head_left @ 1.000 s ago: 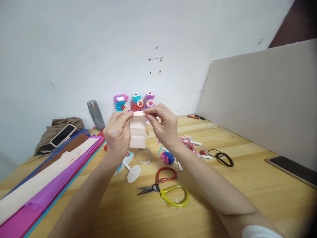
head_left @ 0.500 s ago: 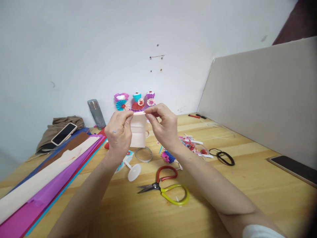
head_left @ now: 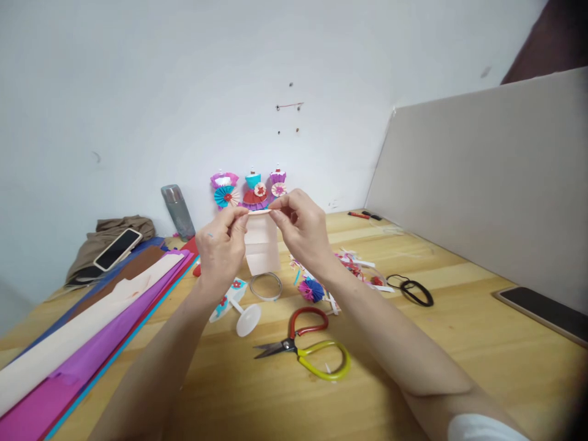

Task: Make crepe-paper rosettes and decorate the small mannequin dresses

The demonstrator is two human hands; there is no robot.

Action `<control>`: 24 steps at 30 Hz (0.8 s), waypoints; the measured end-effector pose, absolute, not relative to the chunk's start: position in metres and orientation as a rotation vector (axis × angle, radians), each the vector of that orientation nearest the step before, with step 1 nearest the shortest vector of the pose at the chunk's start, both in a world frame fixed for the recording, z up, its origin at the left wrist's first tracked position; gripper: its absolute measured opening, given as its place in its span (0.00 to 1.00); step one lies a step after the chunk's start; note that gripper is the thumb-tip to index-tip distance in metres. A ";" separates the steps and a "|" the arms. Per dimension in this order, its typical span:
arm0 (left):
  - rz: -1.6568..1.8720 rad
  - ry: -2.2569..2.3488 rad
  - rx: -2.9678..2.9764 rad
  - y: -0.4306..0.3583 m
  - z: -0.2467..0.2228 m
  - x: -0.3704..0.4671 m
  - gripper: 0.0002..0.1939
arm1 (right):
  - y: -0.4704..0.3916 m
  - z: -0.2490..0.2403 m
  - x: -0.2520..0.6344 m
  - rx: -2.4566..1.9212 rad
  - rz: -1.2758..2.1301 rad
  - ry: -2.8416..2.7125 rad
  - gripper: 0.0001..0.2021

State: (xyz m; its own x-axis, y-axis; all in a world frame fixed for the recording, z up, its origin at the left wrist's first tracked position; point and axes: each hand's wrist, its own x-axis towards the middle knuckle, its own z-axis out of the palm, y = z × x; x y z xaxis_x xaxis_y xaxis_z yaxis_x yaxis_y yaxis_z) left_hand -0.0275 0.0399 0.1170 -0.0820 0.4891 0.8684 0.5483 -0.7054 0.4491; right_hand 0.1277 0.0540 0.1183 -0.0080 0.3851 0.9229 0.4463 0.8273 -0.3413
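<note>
A pale pink strip of paper (head_left: 263,245) with crosswise creases hangs above the table between my two hands. My left hand (head_left: 223,245) pinches the left end of its folded top edge. The right end of that edge is pinched by my right hand (head_left: 301,229). Below them on the wood lie scissors (head_left: 289,345) with one red and one yellow handle, a white round-based stand (head_left: 248,320) and a ring of wire (head_left: 266,286).
Long coloured paper sheets (head_left: 105,318) cover the left side. Behind stand a bottle (head_left: 178,211) and small paper dresses (head_left: 253,190). Paper scraps (head_left: 356,266), a black band (head_left: 417,293) and a phone (head_left: 544,314) lie right, beside a grey panel (head_left: 487,184).
The hanging part of the pale paper has swung slightly right and shows wider. Both hands keep their pinch on its top edge. The view has shifted very slightly.
</note>
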 end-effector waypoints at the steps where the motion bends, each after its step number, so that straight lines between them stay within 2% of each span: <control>1: -1.983 -1.228 -2.121 0.039 0.118 -0.026 0.06 | 0.053 0.118 0.128 -0.685 -0.070 -1.623 0.04; 8: -2.202 -1.509 -2.179 0.031 0.129 -0.020 0.04 | 0.053 0.121 0.131 -0.800 0.042 -1.689 0.02; 16: -2.288 -1.550 -2.286 0.036 0.127 -0.023 0.06 | 0.055 0.125 0.136 -0.876 0.263 -1.687 0.03; 24: -2.279 -1.613 -2.363 0.036 0.130 -0.025 0.07 | 0.056 0.127 0.135 -0.867 0.705 -1.603 0.03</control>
